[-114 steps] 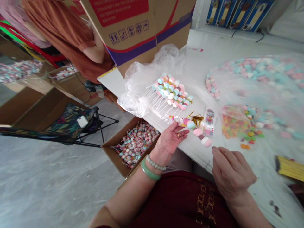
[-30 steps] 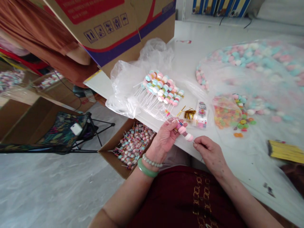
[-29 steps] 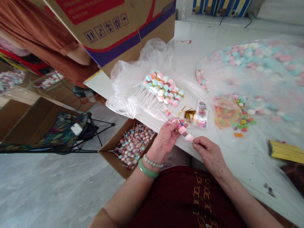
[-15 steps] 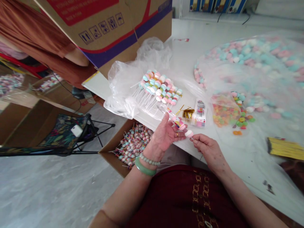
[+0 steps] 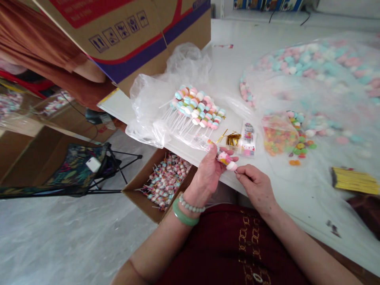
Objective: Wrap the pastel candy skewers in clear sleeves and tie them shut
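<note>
Left hand has its grip curled loosely round a marshmallow candy skewer, which is held at a slant just over the front edge of the tabletop. Right hand has its grip down to a tight pinch, thumb against fingertips, right on the near end of that same skewer, though the bit between the fingertips is too tiny to make out. Just past the hands there's a little heap of gold ties next to a printed packet, and a stack of skewers lying beside a crumpled clear plastic bag. Bag of gummies sits further right. Down beside the left forearm, a cardboard box holds loads more wrapped candy.
</note>
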`<action>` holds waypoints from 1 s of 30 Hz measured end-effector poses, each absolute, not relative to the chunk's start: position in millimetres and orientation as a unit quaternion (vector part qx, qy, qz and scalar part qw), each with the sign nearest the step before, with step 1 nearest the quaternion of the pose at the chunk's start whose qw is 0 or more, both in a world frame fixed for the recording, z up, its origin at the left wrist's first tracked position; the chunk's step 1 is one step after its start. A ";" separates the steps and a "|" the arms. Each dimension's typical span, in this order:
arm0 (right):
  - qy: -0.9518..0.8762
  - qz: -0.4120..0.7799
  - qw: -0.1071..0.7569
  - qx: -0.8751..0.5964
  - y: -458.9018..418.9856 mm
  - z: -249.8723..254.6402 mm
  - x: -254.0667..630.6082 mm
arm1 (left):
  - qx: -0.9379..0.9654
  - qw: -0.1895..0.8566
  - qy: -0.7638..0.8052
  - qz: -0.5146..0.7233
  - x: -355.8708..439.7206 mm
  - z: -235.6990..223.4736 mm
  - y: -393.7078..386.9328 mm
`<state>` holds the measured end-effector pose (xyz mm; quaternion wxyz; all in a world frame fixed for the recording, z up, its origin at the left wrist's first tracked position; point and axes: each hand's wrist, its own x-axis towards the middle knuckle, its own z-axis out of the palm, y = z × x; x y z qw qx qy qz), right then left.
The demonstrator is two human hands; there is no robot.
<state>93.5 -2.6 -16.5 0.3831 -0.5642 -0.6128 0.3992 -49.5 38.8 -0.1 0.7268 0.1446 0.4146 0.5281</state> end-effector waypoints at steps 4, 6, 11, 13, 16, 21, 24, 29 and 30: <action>-0.661 0.324 0.389 -0.554 -3.9 -13.6 88.3 | 0.158 0.740 0.393 0.523 -42.0 -5.6 32.1; -0.653 0.326 0.401 -0.553 -2.1 -12.2 86.3 | 0.159 0.741 0.390 0.522 -40.4 -7.1 30.1; -0.530 0.472 0.420 -0.566 6.1 -15.9 88.4 | 0.139 0.749 0.398 0.511 -40.7 -5.6 29.2; -0.443 0.553 0.409 -0.575 8.2 -18.8 90.9 | 0.129 0.752 0.403 0.506 -41.2 -4.6 29.7; -0.386 0.602 0.402 -0.572 9.1 -19.8 92.2 | 0.111 0.747 0.414 0.509 -41.5 -4.8 31.1; -0.410 0.580 0.409 -0.572 8.5 -14.1 88.6 | 0.076 0.744 0.443 0.494 -44.4 -5.2 34.4; -0.412 0.581 0.403 -0.574 9.1 -14.0 88.1 | 0.077 0.738 0.462 0.487 -47.3 -2.7 36.1; -0.427 0.576 0.398 -0.572 9.8 -20.6 90.5 | 0.088 0.713 0.491 0.492 -52.2 1.4 39.3; -0.431 0.572 0.396 -0.574 9.8 -21.6 90.8 | 0.089 0.713 0.494 0.490 -53.2 1.7 39.8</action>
